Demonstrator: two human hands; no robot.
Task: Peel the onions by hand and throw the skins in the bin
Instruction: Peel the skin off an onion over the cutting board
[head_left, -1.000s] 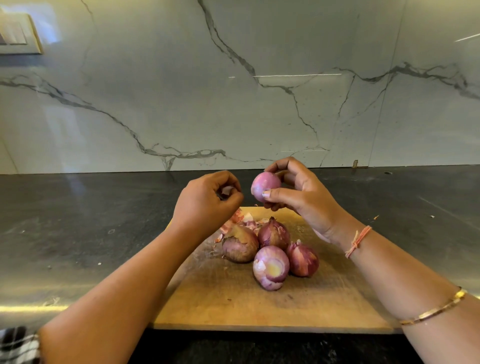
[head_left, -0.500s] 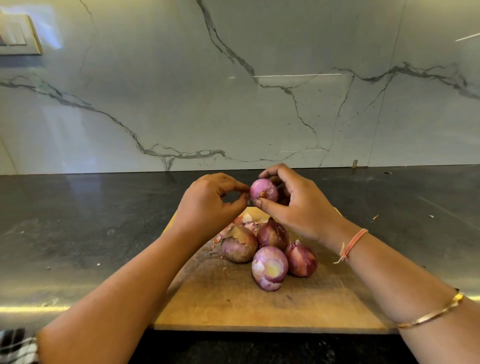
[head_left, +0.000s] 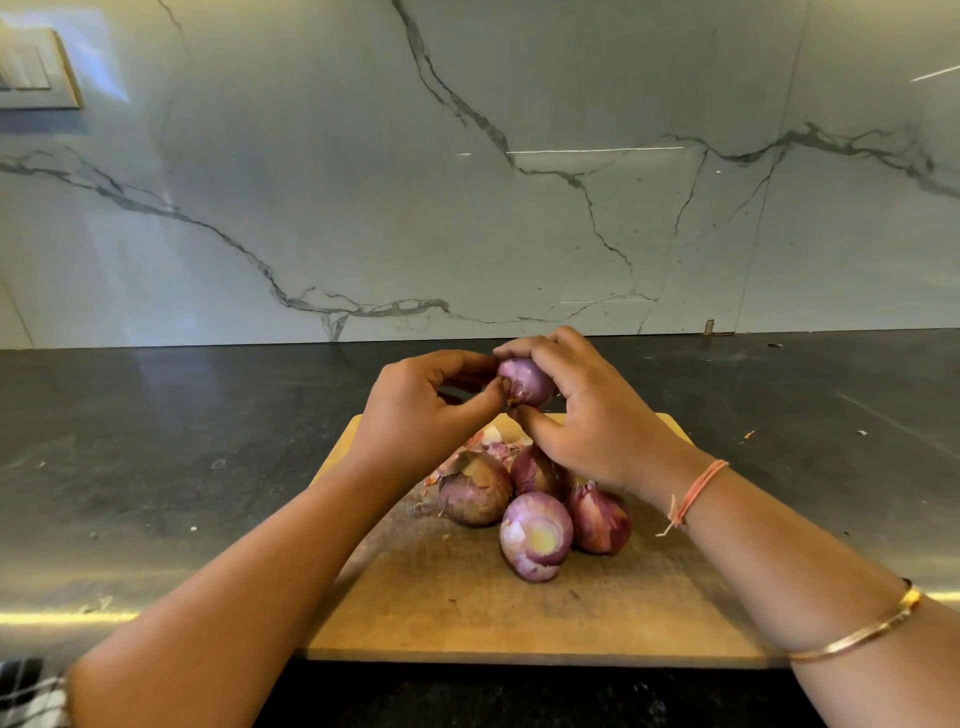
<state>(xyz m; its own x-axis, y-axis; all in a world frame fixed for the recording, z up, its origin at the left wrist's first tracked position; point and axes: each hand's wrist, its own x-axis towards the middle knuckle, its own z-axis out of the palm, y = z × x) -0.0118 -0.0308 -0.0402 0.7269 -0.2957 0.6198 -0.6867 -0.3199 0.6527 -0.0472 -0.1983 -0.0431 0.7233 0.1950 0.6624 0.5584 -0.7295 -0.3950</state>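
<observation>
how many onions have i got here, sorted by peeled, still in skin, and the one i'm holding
purple onion gripped in the right hand: 1
peeled purple onion on the wooden cutting board: 1
unpeeled red-brown onions on the board: 3
total: 5

Onions (head_left: 535, 535) crowd the board (head_left: 519, 623); countertop (head_left: 182, 441) either side lies open.

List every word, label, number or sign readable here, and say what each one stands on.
No text can be read anywhere in the head view.
The switch plate, marble wall, cutting board and onions show no lettering.
</observation>
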